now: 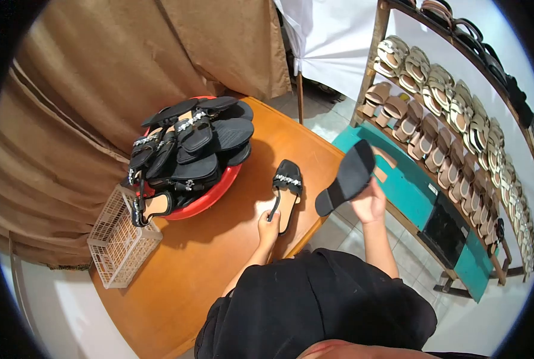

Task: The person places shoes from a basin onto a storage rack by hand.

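Note:
On the wooden table, a black sandal (288, 179) with a jewelled strap and tan insole points away from me. My left hand (268, 228) is closed at its heel end, its thumb by the thin black back strap. Raised off the table's right edge, my right hand (370, 202) grips another sandal (352, 175), whose black sole and low heel face me. The fingers behind that sandal are mostly hidden. To the left, a red basin (210, 202) is heaped with black sandals (195, 134), some with jewelled straps and some sole up.
A white plastic basket (123, 245) stands beside the basin on the orange-brown table (219, 251). Brown curtains (99, 78) hang behind. At the right, a rack (365, 78) bears rows of beige and brown sandals above a teal panel (398, 182).

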### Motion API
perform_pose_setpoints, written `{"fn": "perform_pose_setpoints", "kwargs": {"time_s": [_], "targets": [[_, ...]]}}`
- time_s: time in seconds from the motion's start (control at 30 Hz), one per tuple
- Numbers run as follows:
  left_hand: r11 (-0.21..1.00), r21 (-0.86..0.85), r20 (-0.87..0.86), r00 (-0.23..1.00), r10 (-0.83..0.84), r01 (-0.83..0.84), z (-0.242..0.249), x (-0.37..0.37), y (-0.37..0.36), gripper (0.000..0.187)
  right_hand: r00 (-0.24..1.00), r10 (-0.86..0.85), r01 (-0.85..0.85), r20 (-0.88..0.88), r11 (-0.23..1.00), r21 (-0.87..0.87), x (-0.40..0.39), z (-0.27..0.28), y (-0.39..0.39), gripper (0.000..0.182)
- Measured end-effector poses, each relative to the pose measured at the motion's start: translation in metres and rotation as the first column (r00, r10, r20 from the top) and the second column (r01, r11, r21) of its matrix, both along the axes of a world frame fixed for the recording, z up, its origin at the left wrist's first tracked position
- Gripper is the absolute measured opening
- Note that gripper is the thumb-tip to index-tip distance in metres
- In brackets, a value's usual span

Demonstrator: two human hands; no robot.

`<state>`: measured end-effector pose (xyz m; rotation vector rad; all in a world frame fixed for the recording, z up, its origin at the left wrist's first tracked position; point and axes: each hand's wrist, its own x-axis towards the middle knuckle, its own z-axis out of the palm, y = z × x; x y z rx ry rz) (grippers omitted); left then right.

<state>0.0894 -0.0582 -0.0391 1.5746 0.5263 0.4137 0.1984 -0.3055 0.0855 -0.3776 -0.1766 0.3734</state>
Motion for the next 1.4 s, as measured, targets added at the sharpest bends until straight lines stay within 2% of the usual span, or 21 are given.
{"fn": "perform_pose_setpoints", "kwargs": {"time_s": [0.07, 0.13, 0.3, 0.43, 0.47, 0.57, 0.6, 0.7, 0.73, 0.83, 0.87, 0.93, 1.0, 1.03, 1.07, 1.13, 1.2, 1.27, 1.3, 1.37, 1.4], "targets": [[0.996, -0.075, -0.044, 0.998, 0.037, -0.040, -0.016, -0.006, -0.005, 0.022, 0.991, 0.062, -0.060, -0.119, 0.998, 0.026, 0.001, -0.025, 0.012, 0.041], [0.994, -0.094, -0.085, 0.995, 0.045, -0.053, -0.024, -0.010, -0.008, 0.023, 0.976, 0.029, -0.027, -0.218, 1.000, 0.012, -0.004, -0.033, 0.027, 0.026], [0.993, -0.083, -0.095, 0.993, 0.075, -0.083, -0.043, -0.011, -0.015, 0.025, 0.975, 0.141, -0.134, -0.171, 0.990, 0.051, -0.004, -0.035, 0.040, 0.028], [0.991, -0.108, -0.102, 0.992, 0.074, -0.085, -0.048, -0.012, -0.020, 0.025, 0.978, 0.137, -0.127, -0.160, 0.989, 0.072, -0.005, -0.024, 0.047, 0.028], [0.990, -0.109, -0.104, 0.991, 0.080, -0.091, -0.048, -0.013, -0.021, 0.025, 0.971, 0.110, -0.095, -0.212, 0.992, 0.082, -0.005, -0.019, 0.050, 0.028], [0.985, -0.091, -0.271, 0.947, -0.169, 0.150, -0.039, -0.021, -0.021, 0.030, 0.959, 0.129, -0.105, -0.252, 0.989, 0.105, -0.006, -0.010, 0.055, 0.028], [0.985, -0.091, -0.273, 0.948, -0.163, 0.144, -0.043, -0.023, -0.020, 0.030, 0.957, 0.166, -0.140, -0.237, 0.983, 0.123, -0.006, -0.009, 0.057, 0.028], [0.936, -0.036, -0.263, 0.900, -0.346, 0.350, -0.044, -0.029, -0.018, 0.037, 0.951, 0.203, -0.187, -0.232, 0.978, 0.087, -0.009, -0.013, 0.071, 0.027], [0.938, -0.035, -0.265, 0.901, -0.342, 0.345, -0.038, -0.029, -0.017, 0.037, 0.950, 0.207, -0.191, -0.233, 0.977, 0.089, -0.011, -0.016, 0.077, 0.027], [0.918, 0.021, -0.321, 0.873, -0.368, 0.395, -0.016, -0.031, -0.015, 0.037, 0.969, 0.234, -0.240, -0.079, 0.966, -0.090, -0.027, -0.015, 0.099, 0.027], [0.909, 0.035, -0.341, 0.860, -0.380, 0.416, -0.007, -0.032, -0.016, 0.036, 0.969, 0.227, -0.240, -0.094, 0.955, -0.172, -0.033, -0.013, 0.107, 0.026], [0.905, 0.048, -0.361, 0.852, -0.380, 0.424, -0.001, -0.035, -0.016, 0.036, 0.964, 0.245, -0.262, -0.105, 0.944, -0.199, -0.042, -0.023, 0.125, 0.025], [0.909, -0.033, -0.338, 0.851, -0.401, 0.416, 0.000, -0.039, -0.016, 0.033, 0.953, 0.248, -0.286, -0.172, 0.926, -0.246, -0.055, -0.030, 0.135, 0.026], [0.891, -0.121, -0.418, 0.792, -0.445, 0.437, 0.003, -0.040, -0.010, 0.032, 0.955, 0.235, -0.276, -0.179, 0.926, -0.258, -0.061, -0.032, 0.140, 0.027], [0.898, -0.123, -0.421, 0.797, -0.434, 0.423, 0.002, -0.045, -0.005, 0.032, 0.957, 0.222, -0.268, -0.186, 0.925, -0.270, -0.067, -0.033, 0.145, 0.027], [0.973, -0.057, -0.377, 0.897, -0.230, 0.226, -0.004, -0.055, 0.005, 0.029, 0.943, 0.262, -0.308, -0.203, 0.920, -0.243, -0.076, -0.033, 0.153, 0.036], [0.927, -0.375, -0.056, 0.997, -0.060, 0.034, -0.017, -0.070, 0.027, 0.028, 0.927, 0.331, -0.360, -0.176, 0.917, -0.173, -0.085, -0.039, 0.161, 0.042], [0.736, -0.668, 0.251, 0.965, 0.082, 0.111, 0.023, -0.076, 0.025, 0.044, 0.902, 0.425, -0.432, -0.082, 0.880, -0.197, -0.098, -0.036, 0.167, 0.050], [0.735, -0.670, 0.243, 0.966, 0.090, 0.100, 0.022, -0.080, 0.029, 0.044, 0.874, 0.476, -0.484, -0.094, 0.843, -0.235, -0.102, -0.040, 0.171, 0.056], [0.803, -0.547, 0.313, 0.947, -0.065, 0.236, 0.018, -0.085, 0.037, 0.070, 0.760, 0.637, -0.646, -0.128, 0.721, -0.249, -0.105, -0.046, 0.173, 0.071], [0.861, -0.462, 0.324, 0.944, -0.058, 0.211, 0.014, -0.081, 0.040, 0.081, 0.755, 0.642, -0.652, -0.133, 0.716, -0.247, -0.105, -0.047, 0.174, 0.071]]}}
